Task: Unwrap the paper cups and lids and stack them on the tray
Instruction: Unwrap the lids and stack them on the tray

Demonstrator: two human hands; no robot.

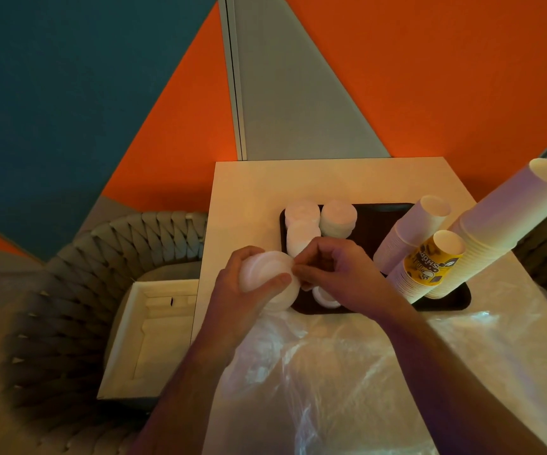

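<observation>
Clear plastic wrap (331, 366) lies discarded at 6 on the surface (249, 185). Left hand (249, 284) grips lid stack (267, 272); right hand (334, 267) pinches its edge, likely peeling one. Tray (374, 224) beyond holds lid piles (338, 218) at 11, cup stacks (482, 231) at 2.

glossy clear plastic wrap (331, 372), matt paper cups (482, 234)

Yellow paper cup (430, 264) bears upside-down lettering, seemingly "Shop"
</observation>
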